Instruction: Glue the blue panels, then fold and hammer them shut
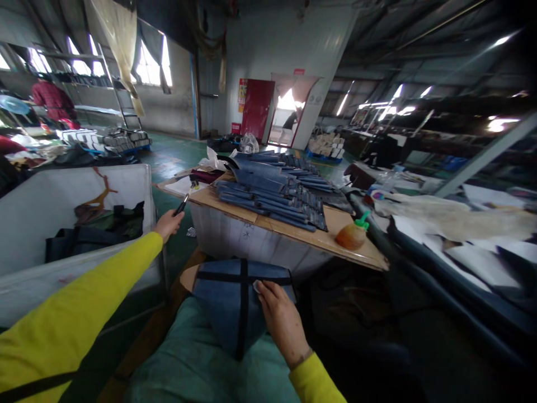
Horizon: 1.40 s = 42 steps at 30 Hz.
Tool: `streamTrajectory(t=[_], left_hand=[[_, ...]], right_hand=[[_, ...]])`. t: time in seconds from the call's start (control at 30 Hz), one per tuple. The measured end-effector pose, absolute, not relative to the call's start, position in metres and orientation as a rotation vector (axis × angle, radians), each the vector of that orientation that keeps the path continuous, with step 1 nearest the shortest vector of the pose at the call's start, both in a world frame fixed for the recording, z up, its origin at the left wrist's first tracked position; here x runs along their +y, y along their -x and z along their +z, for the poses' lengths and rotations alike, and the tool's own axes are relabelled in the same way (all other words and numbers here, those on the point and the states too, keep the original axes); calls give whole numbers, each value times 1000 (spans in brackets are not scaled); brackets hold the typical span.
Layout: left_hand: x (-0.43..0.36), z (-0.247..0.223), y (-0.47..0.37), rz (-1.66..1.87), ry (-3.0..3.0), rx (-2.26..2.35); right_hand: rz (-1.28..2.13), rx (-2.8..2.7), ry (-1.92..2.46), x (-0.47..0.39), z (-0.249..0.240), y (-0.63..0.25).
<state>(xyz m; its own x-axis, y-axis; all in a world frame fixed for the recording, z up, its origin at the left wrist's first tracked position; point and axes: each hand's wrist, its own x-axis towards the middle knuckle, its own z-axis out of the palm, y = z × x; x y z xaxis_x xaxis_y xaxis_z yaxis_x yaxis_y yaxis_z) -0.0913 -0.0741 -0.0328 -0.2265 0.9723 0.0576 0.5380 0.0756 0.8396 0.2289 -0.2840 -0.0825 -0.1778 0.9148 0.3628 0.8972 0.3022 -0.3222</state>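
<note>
while left hand (169, 224) grips dark-handled tool (182, 206) by surface's (331, 218) left corner | right hand (282, 319) pinches pale scrap (256, 286) at blue panel (222, 302) | panel on lap (180, 347) below near edge, right hand nearer, long axis unclear

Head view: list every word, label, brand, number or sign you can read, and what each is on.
Nothing reads for certain.
Handwritten mark on the white box: star-like, character unclear.
Red sign above the doorway: too small.
Low red sign beside the red door: too small.
Yellow-red poster beside that door: too blurred.
Grey marks on the wall right of the doorway: too faint.
Blue piece under the right hand: no lettering visible.
</note>
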Motion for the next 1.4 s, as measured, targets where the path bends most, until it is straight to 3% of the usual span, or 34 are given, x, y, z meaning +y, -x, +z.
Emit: streamTrajectory(t=[0.13,0.23,0.47,0.57,0.87,1.4], left_hand=[[-146,-30,99,1115,-1427,1587],[-198,-19,107,944,-1331,1417],[-294,-26,125,475,-1238,1578],[-315,-36,130,487,-1233,1584],[-312,-42,122,491,-1639,1577],[-294,-29,61,470,-1706,1342]], right_hand=[[28,-2097,1583,-288,-86,-228],[12,-2097,1563,-294,-88,-227],[31,-2068,1488,-301,-91,-227],[49,-2073,1487,-300,-92,-228],[66,-2055,1484,-302,-90,-226],[83,-2052,1533,-308,-93,-231]])
